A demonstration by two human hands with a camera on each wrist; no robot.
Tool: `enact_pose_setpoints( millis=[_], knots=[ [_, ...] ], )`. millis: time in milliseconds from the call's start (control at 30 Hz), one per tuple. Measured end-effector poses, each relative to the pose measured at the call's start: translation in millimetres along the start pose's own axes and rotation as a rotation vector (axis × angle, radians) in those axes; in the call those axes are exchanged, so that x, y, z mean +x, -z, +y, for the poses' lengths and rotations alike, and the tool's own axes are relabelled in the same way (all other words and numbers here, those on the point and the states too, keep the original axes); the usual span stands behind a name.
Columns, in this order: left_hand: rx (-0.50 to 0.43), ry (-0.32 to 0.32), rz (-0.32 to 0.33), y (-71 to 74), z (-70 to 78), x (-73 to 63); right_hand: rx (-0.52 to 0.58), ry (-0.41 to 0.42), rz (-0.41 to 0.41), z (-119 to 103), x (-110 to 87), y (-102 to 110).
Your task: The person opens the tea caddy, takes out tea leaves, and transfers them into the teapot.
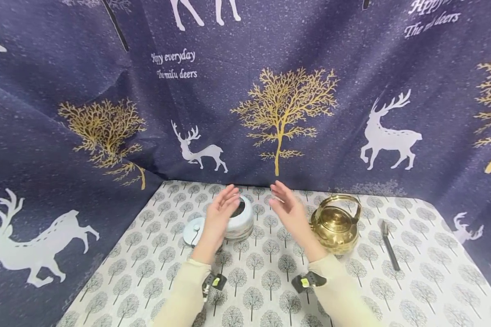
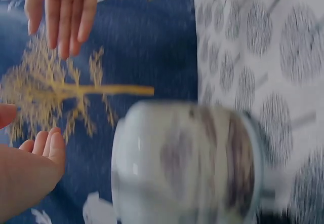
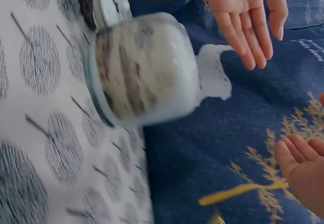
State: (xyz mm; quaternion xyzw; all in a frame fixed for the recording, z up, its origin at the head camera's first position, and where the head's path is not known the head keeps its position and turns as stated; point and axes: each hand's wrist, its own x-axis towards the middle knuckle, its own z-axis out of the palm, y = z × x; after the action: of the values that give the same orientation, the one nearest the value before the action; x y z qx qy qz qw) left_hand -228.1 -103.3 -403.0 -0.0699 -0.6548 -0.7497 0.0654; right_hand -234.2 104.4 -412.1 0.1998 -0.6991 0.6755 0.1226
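Both hands are raised over the table with palms facing each other and nothing between them. My left hand point(image 1: 218, 213) overlaps a pale ceramic jar point(image 1: 242, 227) in the head view, its fingers fairly straight. The jar stands upright without its lid, its dark round mouth showing, and painted bands circle its side in the left wrist view. Beside it on the left lies the light blue lid point(image 1: 194, 230), partly covered by the left forearm. My right hand point(image 1: 289, 210) has extended fingers and is nearest to a shiny brass kettle point(image 1: 334, 227) with an arched handle.
To the right of the kettle a fork point(image 1: 389, 245) with a dark handle lies on the table. A cloth point(image 1: 253, 290) printed with grey trees covers the tabletop. Behind and to the left hangs a dark blue curtain point(image 1: 303, 50) with deer and golden trees.
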Motion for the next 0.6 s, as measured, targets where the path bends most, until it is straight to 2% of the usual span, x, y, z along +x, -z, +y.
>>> enact_pose_setpoints(
  millis=[167,300,433,500,600],
  knots=[
    [-0.049,-0.016,0.072,33.8,1.2,5.9,0.061,0.001,-0.042,14,4.0,-19],
    [-0.040,-0.007,0.118,60.9,-4.1,9.0,0.088,-0.030,-0.059,26,4.7,-30],
    [-0.008,0.045,0.163,85.1,-14.3,8.4,0.124,-0.114,-0.086,34,5.1,-38],
    [0.010,0.096,0.186,94.6,-15.6,5.8,0.120,-0.151,-0.106,29,4.9,-43],
    [0.050,0.147,0.216,108.5,-25.2,4.0,0.100,-0.206,-0.128,17,3.8,-50]
  ],
)
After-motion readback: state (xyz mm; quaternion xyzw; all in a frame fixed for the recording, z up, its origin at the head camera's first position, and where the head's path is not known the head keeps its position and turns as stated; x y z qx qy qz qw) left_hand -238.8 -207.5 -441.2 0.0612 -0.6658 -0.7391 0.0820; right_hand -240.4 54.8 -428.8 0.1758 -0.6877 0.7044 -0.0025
